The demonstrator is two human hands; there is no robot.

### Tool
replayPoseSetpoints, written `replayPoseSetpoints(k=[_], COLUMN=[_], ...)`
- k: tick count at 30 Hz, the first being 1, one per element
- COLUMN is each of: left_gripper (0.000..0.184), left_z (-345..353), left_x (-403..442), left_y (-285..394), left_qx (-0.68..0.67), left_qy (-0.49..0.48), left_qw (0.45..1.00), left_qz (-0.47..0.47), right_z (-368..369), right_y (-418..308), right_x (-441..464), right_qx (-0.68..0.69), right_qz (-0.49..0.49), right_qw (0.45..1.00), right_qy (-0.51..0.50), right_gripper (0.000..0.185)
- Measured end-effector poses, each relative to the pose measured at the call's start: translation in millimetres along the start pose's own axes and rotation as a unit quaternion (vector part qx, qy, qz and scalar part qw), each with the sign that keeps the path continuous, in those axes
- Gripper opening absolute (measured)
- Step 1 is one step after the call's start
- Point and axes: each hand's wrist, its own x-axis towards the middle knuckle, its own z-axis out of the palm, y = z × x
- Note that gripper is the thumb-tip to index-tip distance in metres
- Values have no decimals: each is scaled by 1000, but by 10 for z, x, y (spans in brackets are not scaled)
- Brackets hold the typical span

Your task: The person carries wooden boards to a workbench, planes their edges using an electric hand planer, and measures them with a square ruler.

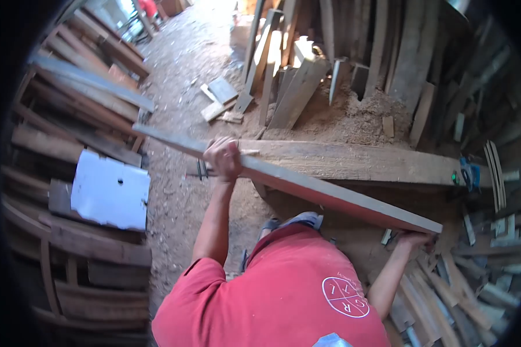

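Head view: board (330, 195) is up in 2 hands, between torso and beam (359, 161). Long axis slants far-left to near-right. Left hand (224, 156) has fingers wrapped on it, inboard of the far end, just beside beam's left end. Right hand (417, 238) is at the near end, underside; its fingers are partly hidden, can't tell if they're closed. Key relation: board and beam axes aren't parallel; gap opens toward the right, so left hand is nearer the beam. Board-beam contact: can't tell. Blue tool (473, 175) sits at beam's right end.
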Motion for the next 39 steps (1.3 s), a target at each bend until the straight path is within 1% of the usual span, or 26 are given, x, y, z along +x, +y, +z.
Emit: replayPoseSetpoints(k=[1, 2, 4, 5, 6, 7, 8, 9, 10, 12, 13, 14, 16, 17, 18, 20, 21, 23, 24, 28, 29, 32, 35, 36, 38, 39], left_gripper=[58, 55, 52, 51, 51, 51, 52, 54, 54, 60, 64, 64, 60, 60, 60, 61, 61, 61, 61, 57, 56, 55, 56, 56, 57, 55], left_z=[102, 199, 428, 539, 643, 735, 854, 996, 1123, 1395, 1541, 1697, 2014, 2164, 2328, 2620, 2741, 3022, 3170, 3690, 3797, 3893, 3996, 4001, 3988, 3959], left_x=[1, 58, 93, 131, 161, 170, 162, 147, 126, 129, 131, 127, 106, 91, 90, 10, -37, -129, -183, -499, -521, -399, -377, -365, -359, -334], left_y=[195, 444, 827, 1041, 1188, 1265, 1342, 1425, 1495, 1615, 1697, 1773, 1995, 2086, 2176, 2355, 2426, 2548, 2576, 2665, 2616, 2606, 2582, 2575, 2652, 2700], left_qx=[-8, -2, 34, 41, 45, 48, 52, 55, 58, 67, 70, 74, 82, 97, 104, 102, 117, 119, 128, 150, 145, 162, 184, 199, 213, 219], left_qy=[6, 31, 44, 51, 57, 64, 69, 74, 80, 79, 90, 94, 95, 92, 102, 37, 43, 10, 17, 24, 30, 28, 14, 19, 14, -8], left_qw=[1000, 999, 998, 998, 997, 996, 995, 995, 994, 993, 992, 991, 991, 990, 988, 990, 988, 989, 987, 984, 984, 980, 973, 970, 966, 961], left_qz=[0, 9, -9, -18, -24, -32, -39, -48, -56, -55, -53, -66, -55, -53, -53, -87, -96, -92, -97, -96, -102, -114, -135, -139, -149, -169], right_z=[-67, -77, -434, -361, -270, -78, 123, 280, 395, 656, 795, 918, 1087, 1100, 1090, 1202, 1193, 1072, 1019, 1000, 967, 1007, 948, 959, 968, 995], right_y=[-48, -204, -182, -274, -408, -549, -691, -806, -885, -940, -945, -1003, -1159, -1169, -1152, -1176, -1134, -937, -816, -506, -407, -341, -208, -222, -198, -176], right_x=[275, 479, 1235, 1369, 1457, 1477, 1483, 1532, 1608, 1852, 2011, 2109, 2290, 2556, 2836, 3167, 3373, 3838, 4041, 4686, 4855, 5360, 5616, 5577, 5592, 5644], right_qx=[0, 5, -71, -194, -308, -307, -438, -544, -540, -592, -547, -544, -666, -699, -704, -746, -737, -712, -689, -691, -668, -646, -570, -575, -581, -574], right_qz=[15, 24, -86, -188, -289, -292, -433, -553, -559, -599, -616, -620, -579, -524, -510, -395, -401, -428, -438, -371, -362, -359, -386, -376, -288, -285], right_qw=[1000, 999, 966, 931, 871, 867, 747, 589, 584, 510, 535, 529, 394, 395, 389, 390, 386, 337, 353, 267, 302, 296, 333, 341, 368, 371], right_qy=[6, -40, -231, -247, -252, -262, -251, -226, -233, -171, -188, -199, -255, -285, -305, -368, -383, -444, -457, -560, -576, -606, -645, -642, -666, -672], right_gripper=[66, 75, 89, 97, 106, 106, 110, 117, 117, 129, 112, 112, 90, 70, 65, 61, 61, 53, 46, 41, 47, 43, 41, 40, 40, 40])
